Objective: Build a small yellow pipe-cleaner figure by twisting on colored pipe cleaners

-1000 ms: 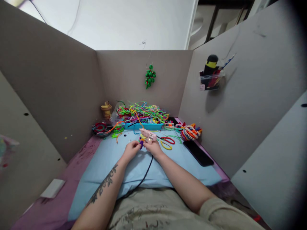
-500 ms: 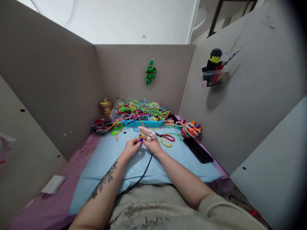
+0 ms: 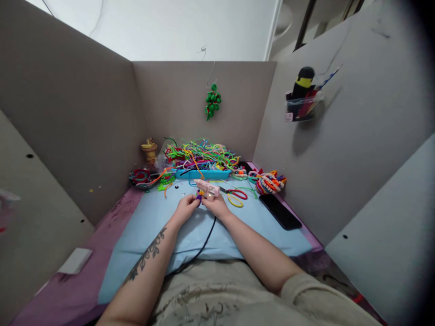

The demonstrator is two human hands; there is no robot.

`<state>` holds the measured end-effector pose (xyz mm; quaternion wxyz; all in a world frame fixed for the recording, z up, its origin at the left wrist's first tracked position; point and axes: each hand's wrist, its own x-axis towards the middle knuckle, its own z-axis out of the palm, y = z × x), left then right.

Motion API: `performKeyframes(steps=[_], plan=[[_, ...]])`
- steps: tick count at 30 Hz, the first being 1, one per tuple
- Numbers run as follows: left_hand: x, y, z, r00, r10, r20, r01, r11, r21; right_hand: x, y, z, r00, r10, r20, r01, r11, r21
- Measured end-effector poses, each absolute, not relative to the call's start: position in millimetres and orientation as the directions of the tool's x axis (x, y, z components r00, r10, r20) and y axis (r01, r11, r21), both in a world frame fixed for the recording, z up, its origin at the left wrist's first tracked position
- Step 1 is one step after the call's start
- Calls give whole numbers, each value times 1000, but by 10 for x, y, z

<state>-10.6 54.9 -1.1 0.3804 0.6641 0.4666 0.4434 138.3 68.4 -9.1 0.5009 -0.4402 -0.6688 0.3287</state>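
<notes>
My right hand [image 3: 217, 207] is closed around a pink hot glue gun [image 3: 208, 189], its nozzle pointing left and away from me. A black cord [image 3: 208, 240] runs from the gun down toward my lap. Close beside it, my left hand [image 3: 186, 208] pinches a small purple piece [image 3: 199, 199] that looks like braided cord; yellow and orange bits show just above it, partly hidden by the gun. Scissors with red and yellow handles [image 3: 239, 195] lie just right of the gun, blades toward it.
A blue tray [image 3: 204, 174] heaped with colourful cords [image 3: 204, 154] stands at the back. Left of it are a bowl of cords [image 3: 142, 179] and a green braided piece [image 3: 167, 179]. A colourful cord bundle [image 3: 270, 182] and a black phone [image 3: 280, 212] lie right. Grey partitions [image 3: 204, 72] surround the table.
The purple piece has turned slightly in my left fingers and shows more of its side. Both hands stay nearly in place; the whole view shifts a little.
</notes>
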Motion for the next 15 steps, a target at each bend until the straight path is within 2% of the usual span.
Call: performKeyframes(steps=[15], plan=[[-109, 537, 29, 121, 971, 208, 265, -233, 936, 1436, 624, 41, -65, 922, 382, 397, 375, -838]])
